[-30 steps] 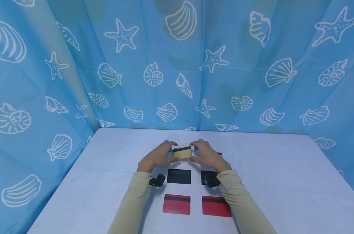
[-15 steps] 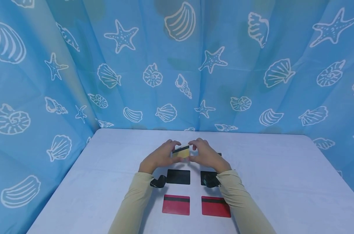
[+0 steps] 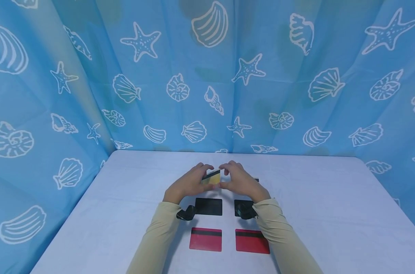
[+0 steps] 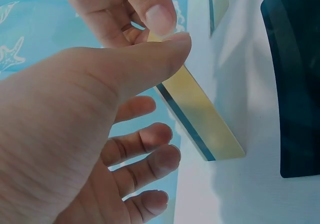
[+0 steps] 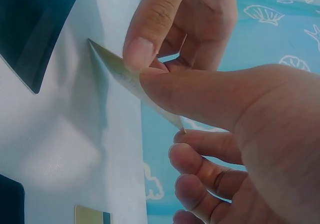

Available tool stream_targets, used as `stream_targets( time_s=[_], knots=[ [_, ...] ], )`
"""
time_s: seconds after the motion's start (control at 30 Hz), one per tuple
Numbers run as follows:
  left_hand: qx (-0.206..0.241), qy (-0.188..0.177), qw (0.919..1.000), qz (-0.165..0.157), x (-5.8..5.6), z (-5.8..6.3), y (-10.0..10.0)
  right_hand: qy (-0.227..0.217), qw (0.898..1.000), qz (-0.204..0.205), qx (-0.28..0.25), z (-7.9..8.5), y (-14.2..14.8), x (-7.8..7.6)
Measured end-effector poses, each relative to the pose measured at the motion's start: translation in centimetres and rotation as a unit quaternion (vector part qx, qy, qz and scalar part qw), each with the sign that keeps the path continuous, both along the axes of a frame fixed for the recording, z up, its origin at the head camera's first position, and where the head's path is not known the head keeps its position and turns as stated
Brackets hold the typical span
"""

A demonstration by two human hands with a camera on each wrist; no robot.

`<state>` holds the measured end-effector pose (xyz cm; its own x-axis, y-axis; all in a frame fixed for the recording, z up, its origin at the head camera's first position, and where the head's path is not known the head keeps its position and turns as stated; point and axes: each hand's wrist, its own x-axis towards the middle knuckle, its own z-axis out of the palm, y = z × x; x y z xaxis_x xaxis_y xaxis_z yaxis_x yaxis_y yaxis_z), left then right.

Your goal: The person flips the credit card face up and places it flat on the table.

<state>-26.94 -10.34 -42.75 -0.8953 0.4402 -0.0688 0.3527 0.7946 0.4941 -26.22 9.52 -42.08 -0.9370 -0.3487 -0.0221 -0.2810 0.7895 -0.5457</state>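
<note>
Between both hands a gold card (image 3: pixel 213 179) with a black stripe along its upper edge is held tilted above the white table (image 3: pixel 313 198). The right hand (image 3: pixel 241 182) grips its right end, thumb at the lower edge and index finger at the upper corner. The left hand (image 3: pixel 186 185) has its thumb on the card's lower edge, beside the right thumb. In the left wrist view its other fingers (image 4: pixel 155 156) lie spread and bent. Contact of the left index finger with the card (image 4: pixel 200 116) is hidden there. The right wrist view shows the card (image 5: pixel 127 82) nearly edge-on.
Near the hands lie a black card (image 3: pixel 209 206) and another black card (image 3: pixel 239 203), partly covered by the right wrist camera. Closer are a pinkish-red card (image 3: pixel 205 240) and a red card (image 3: pixel 252 243). A second gold card (image 5: pixel 91 215) is mostly behind the right hand.
The left hand has moved slightly right, closer to the right hand, covering more of the gold card. The card has become more tilted, its right end higher.
</note>
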Motion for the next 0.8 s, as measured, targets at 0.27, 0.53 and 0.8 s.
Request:
stream_targets(
  time_s=[0.27, 0.53, 0.8],
  knots=[
    [0.006, -0.004, 0.9998, -0.016, 0.09, 0.21, 0.14, 0.005, 1.000, 0.006, -0.001, 0.20, 0.13, 0.11],
    [0.002, -0.001, 0.9997, -0.025, -0.19, 0.02, 0.29, 0.011, 1.000, 0.013, -0.006, 0.46, 0.19, 0.32],
    [0.004, 0.012, 0.9994, -0.032, -0.13, 0.07, 0.44, 0.014, 1.000, 0.014, -0.009, 0.72, 0.02, 0.51]
  ],
)
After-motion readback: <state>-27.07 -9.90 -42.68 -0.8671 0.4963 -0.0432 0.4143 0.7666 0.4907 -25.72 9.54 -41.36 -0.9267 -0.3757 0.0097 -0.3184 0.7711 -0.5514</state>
